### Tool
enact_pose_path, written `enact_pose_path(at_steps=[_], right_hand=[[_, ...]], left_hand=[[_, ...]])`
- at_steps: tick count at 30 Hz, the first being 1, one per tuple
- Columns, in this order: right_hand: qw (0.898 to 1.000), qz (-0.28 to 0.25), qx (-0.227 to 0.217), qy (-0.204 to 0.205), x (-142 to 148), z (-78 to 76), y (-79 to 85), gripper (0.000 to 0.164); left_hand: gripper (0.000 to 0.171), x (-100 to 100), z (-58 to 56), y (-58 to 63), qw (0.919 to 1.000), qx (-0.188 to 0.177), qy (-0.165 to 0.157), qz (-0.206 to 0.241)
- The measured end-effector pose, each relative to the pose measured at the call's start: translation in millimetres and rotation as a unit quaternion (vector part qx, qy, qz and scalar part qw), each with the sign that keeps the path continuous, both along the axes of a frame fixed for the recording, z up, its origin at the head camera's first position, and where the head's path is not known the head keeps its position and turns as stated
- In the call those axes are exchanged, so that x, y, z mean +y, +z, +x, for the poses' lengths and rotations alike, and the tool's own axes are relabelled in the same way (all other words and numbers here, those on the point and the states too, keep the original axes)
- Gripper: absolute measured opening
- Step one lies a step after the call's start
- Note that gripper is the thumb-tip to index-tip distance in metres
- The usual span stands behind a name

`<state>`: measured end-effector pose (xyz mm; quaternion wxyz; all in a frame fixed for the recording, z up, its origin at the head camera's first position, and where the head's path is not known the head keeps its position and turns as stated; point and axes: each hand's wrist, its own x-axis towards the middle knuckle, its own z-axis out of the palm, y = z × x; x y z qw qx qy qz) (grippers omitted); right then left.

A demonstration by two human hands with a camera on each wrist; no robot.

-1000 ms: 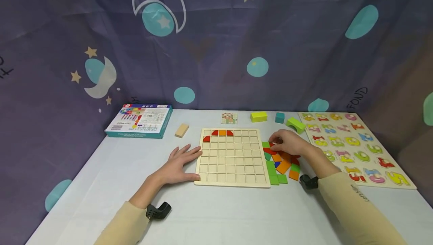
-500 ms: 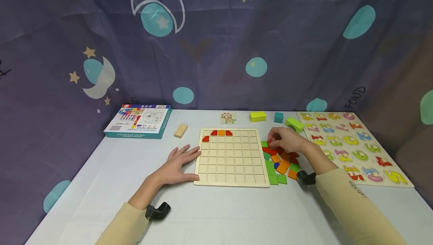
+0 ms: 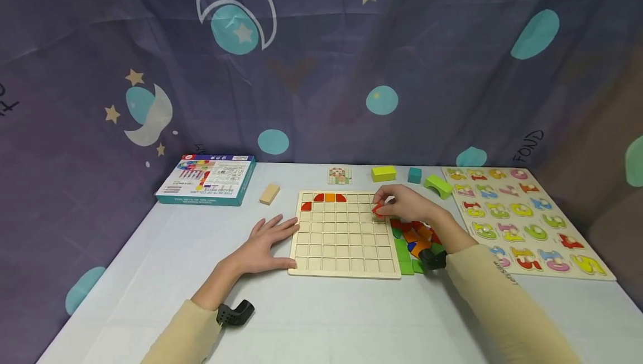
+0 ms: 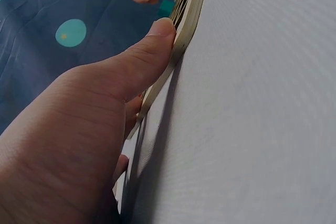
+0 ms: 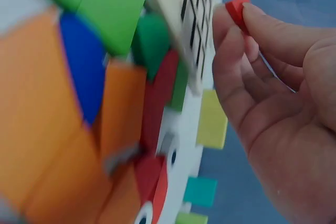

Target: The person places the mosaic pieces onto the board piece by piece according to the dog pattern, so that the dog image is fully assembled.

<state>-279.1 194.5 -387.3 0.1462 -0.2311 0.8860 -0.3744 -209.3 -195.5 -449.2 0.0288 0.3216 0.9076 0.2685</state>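
A wooden grid board lies flat on the white table. Near its top left sit several red rounded tiles and one orange square tile. My left hand rests with spread fingers against the board's left edge; in the left wrist view its thumb touches the rim. Between thumb and fingertips my right hand pinches a red tile, held above the upper right of the board. Its exact shape is partly covered by the fingers.
Loose green, orange, red and blue tiles are heaped beside the board's right edge. Behind it lie a pattern card, a yellow block, a teal cube and a green arch. A number puzzle lies right, a box left.
My right hand has lifted a red tile from the heap and moved left with it over the board. The left hand stays at the board's edge.
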Motion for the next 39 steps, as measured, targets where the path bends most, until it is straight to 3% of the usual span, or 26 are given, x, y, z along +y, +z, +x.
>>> enact_pose_path(at_steps=[6, 14, 23, 39], right_hand=[[0.999, 0.005, 0.009, 0.041, -19, -3.6, -2.0, 0.019], [0.999, -0.033, -0.014, 0.037, -42, -7.0, -8.9, 0.005], [0.998, -0.058, 0.001, 0.038, -70, -6.8, -9.6, 0.006], [0.999, -0.031, 0.011, 0.015, -124, -13.1, -12.4, 0.006]], left_hand=[[0.087, -1, -1.0, -1.7, 1.0000, -0.003, 0.000, 0.001], [0.087, -1, -1.1, 0.4, 1.0000, -0.006, 0.001, -0.006], [0.087, 0, -1.9, -0.3, 0.9999, -0.009, 0.007, -0.012], [0.086, 0, -1.3, 2.1, 0.9997, -0.014, 0.005, -0.017]])
